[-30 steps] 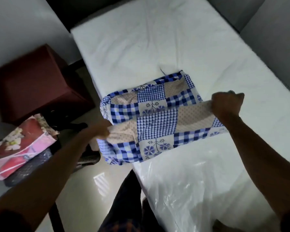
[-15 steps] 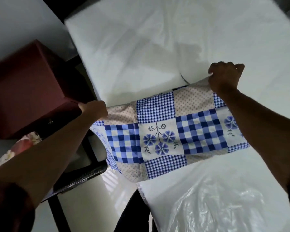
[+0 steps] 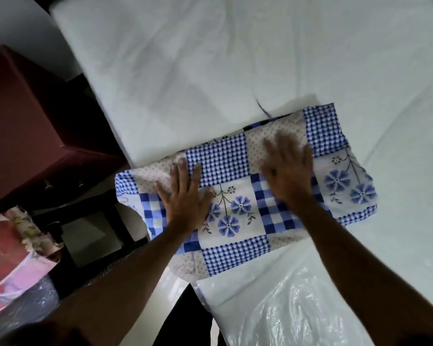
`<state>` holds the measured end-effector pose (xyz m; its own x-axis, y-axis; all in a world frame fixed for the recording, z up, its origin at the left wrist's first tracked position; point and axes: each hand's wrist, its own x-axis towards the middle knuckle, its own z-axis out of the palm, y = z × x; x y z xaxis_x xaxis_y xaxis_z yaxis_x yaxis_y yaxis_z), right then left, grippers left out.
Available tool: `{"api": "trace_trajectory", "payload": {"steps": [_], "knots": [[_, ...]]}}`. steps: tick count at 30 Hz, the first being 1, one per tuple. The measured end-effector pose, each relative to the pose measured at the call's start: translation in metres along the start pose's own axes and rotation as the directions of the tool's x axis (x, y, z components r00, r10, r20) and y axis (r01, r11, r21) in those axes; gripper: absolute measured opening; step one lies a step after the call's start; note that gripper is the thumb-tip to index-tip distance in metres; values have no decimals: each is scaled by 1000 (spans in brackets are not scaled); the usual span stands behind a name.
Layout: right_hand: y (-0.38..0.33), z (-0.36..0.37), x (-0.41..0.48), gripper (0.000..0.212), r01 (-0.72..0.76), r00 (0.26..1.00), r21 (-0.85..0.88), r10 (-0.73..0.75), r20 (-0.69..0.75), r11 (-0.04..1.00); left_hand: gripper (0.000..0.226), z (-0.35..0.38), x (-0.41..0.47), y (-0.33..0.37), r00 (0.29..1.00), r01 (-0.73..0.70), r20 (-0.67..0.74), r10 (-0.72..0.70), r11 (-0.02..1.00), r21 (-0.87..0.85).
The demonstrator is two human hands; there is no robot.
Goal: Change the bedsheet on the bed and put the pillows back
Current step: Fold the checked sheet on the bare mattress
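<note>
Pressing spread-fingered left hand [image 3: 185, 196] and right hand [image 3: 289, 171] flat on folded blue-checked floral cloth bedsheet [image 3: 235, 250], lying crosswise at white mattress's [image 3: 185, 71] left edge, left hand nearer that edge.

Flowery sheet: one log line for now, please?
left hand: flat on folded sheet | right hand: flat on it | place: mattress

We find the widest open run over the bare white bed [image 3: 210, 71], beyond the folded patchwork sheet [image 3: 223, 161] and to its right. On the near side our left grip [image 3: 185, 196] and right grip [image 3: 289, 173] lie flat on that sheet, and crinkled clear plastic [image 3: 298, 308] covers the bed's near corner. Leftward the way is tight for us: a maroon cabinet [image 3: 23, 121] stands near the bed's edge, with a dark frame [image 3: 124, 228] nearer us and a floral bundle [image 3: 10, 258] at far left.
</note>
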<state>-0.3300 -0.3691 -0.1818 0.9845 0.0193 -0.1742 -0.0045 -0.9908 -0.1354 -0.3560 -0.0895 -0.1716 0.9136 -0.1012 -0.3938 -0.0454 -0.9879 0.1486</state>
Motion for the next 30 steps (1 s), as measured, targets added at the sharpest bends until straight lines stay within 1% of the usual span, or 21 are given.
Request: {"api": "trace_trajectory", "payload": {"steps": [2,4,6,8,10,11,13,14,16,17,19,20,21,22,23,24,25,26,27,28,30], "knots": [[50,-2,12,65,-142,990,-9,142,-6,990,72,5,10,-16,1000,20,-1,-20,1000,15],[91,-6,24,66,-258,966,80,259,-5,963,72,5,19,-26,998,61,-24,-61,998,-2],[109,-11,28,67,-327,941,171,336,-29,930,72,3,21,-26,990,123,-65,-126,991,-51],[105,-19,22,64,-357,919,203,382,-97,912,72,2,16,-15,986,127,-94,-134,989,-79],[92,-31,-2,57,-384,881,236,431,-195,893,72,1,2,12,994,35,-102,-38,999,-39],[82,-36,-20,53,-401,846,262,465,-261,878,73,0,-7,29,995,-33,-98,32,999,-8],[59,-39,-61,50,-453,732,358,570,-373,816,74,1,-28,64,983,-167,-65,169,985,41],[49,-36,-83,55,-492,656,440,652,-379,751,75,4,-38,80,973,-224,-45,226,974,45],[34,-23,-123,77,-554,524,597,800,-292,580,75,16,-49,104,958,-287,-14,287,957,32],[32,-14,-138,91,-565,467,683,862,-199,463,74,22,-50,112,956,-292,-4,293,955,42],[34,-1,-154,110,-505,371,851,926,67,141,73,35,-45,120,960,-279,23,278,957,81],[40,1,-155,112,-452,355,892,918,176,4,73,41,-41,123,963,-270,38,267,958,94],[46,1,-152,109,-404,376,911,894,245,-80,73,45,-37,123,964,-264,46,260,959,102],[55,2,-148,103,-381,393,916,875,284,-126,73,47,-33,124,964,-265,49,261,958,107],[64,4,-142,95,-374,399,912,858,322,-169,73,48,-30,126,963,-270,47,267,956,112],[74,5,-137,84,-364,387,899,839,383,-243,73,49,-30,127,961,-277,40,275,953,120],[83,4,-132,71,-344,383,872,796,469,-349,73,50,-30,128,960,-280,32,278,952,126],[89,2,-128,58,-317,417,842,733,537,-436,73,52,-31,129,961,-276,22,275,953,128],[93,2,-127,45,-292,459,830,692,558,-475,73,53,-31,129,963,-268,15,268,955,129],[95,-1,-127,34,-277,489,855,701,519,-439,73,53,-32,129,964,-264,7,265,956,127],[92,-11,-125,20,-257,495,934,796,348,-249,73,50,-32,131,964,-265,7,266,957,123]]}}
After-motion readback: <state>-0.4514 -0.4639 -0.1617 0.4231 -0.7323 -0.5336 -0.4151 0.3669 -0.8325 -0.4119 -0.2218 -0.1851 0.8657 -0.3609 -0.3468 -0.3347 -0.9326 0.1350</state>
